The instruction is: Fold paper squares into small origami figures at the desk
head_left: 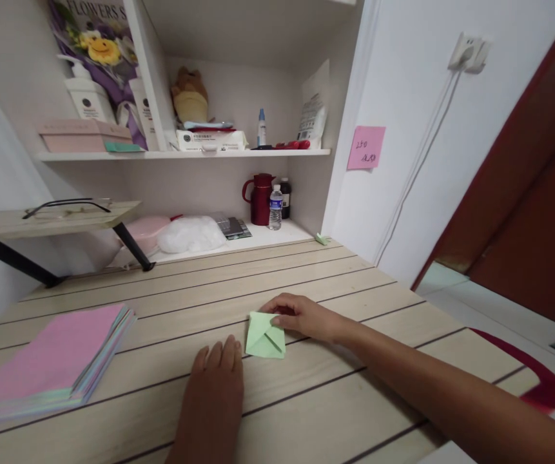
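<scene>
Upper shelf: pink box, left; blue-capped bottle, right. Lower shelf, far right: dark red jug beside a water bottle. Right wall: pink note, below a socket.

Open lane across the middle of the tabletop
A hand could pass behind the green folded paper, between the riser leg at left and small green piece right of centre; the paper stack blocks lower left, the right forearm lower right.
</scene>
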Motion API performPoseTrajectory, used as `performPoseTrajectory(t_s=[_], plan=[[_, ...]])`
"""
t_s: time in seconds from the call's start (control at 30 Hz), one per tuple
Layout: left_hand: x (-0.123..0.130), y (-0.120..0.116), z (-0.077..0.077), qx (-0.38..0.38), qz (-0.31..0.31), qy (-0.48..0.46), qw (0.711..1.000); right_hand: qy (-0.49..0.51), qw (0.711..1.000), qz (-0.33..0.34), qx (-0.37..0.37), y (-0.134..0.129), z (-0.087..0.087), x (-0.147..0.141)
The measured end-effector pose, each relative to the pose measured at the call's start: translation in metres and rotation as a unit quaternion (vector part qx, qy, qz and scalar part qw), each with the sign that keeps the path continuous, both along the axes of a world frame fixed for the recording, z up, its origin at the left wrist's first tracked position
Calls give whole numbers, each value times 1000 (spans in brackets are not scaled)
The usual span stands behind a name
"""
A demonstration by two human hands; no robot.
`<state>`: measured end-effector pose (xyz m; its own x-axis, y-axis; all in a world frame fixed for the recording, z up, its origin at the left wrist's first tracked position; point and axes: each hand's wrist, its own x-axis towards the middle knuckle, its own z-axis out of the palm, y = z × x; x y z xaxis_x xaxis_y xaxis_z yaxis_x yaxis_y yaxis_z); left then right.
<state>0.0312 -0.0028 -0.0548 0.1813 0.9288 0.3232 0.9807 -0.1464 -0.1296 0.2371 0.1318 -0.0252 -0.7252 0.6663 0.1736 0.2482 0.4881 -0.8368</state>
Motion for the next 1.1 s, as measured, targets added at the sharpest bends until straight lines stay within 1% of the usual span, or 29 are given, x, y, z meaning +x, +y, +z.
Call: performPoseTrajectory(t_s=[0.03,0.1,0.2,0.27,0.33,0.4,0.5,0.57,0.6,0.63,0.67,0.7,0.77,0.8,0.83,0.87,0.93,0.97,1.0,1.03,1.1], plan=[[-1,0,1,4,4,-17,1000,-9,1000,-11,-21,4,3,-2],[-3,0,4,-4,1,-49,999,-35,998,-22,-41,10,12,-8],[-6,0,12,-28,12,-77,997,-80,996,-9,-48,16,23,-18],[-7,0,17,-42,16,-98,994,-92,995,-13,-42,18,26,-26],[-9,-1,19,-44,25,-135,990,-71,995,-35,-58,19,22,-33],[-12,0,18,-35,41,-181,982,-30,993,-54,-96,18,14,-36],[-16,4,16,-22,58,-271,961,24,988,-64,-137,13,4,-36],[-17,11,19,-33,50,-363,930,60,984,-81,-146,9,4,-36],[-17,16,23,-43,41,-421,905,88,979,-95,-155,6,6,-36],[-16,22,27,-63,33,-483,873,119,973,-110,-166,4,10,-37],[-15,28,33,-89,27,-546,832,166,959,-128,-189,1,14,-39],[-13,34,38,-120,27,-606,786,212,944,-141,-210,-2,17,-41],[-8,44,47,-171,37,-698,694,277,920,-153,-233,-8,24,-46],[-5,48,50,-183,41,-725,663,295,914,-154,-234,-10,26,-48],[-1,50,50,-179,36,-739,649,307,910,-156,-232,-11,26,-51],[3,52,50,-165,23,-744,647,314,907,-157,-231,-13,26,-53],[12,53,45,-132,-21,-743,655,323,903,-162,-230,-15,25,-58],[16,54,42,-113,-44,-749,652,325,902,-164,-231,-17,24,-60],[20,54,39,-92,-59,-761,639,326,901,-164,-234,-19,23,-62],[23,54,36,-68,-60,-779,621,327,900,-164,-237,-21,22,-64],[26,56,31,-21,-31,-810,585,327,900,-155,-243,-25,21,-67]])
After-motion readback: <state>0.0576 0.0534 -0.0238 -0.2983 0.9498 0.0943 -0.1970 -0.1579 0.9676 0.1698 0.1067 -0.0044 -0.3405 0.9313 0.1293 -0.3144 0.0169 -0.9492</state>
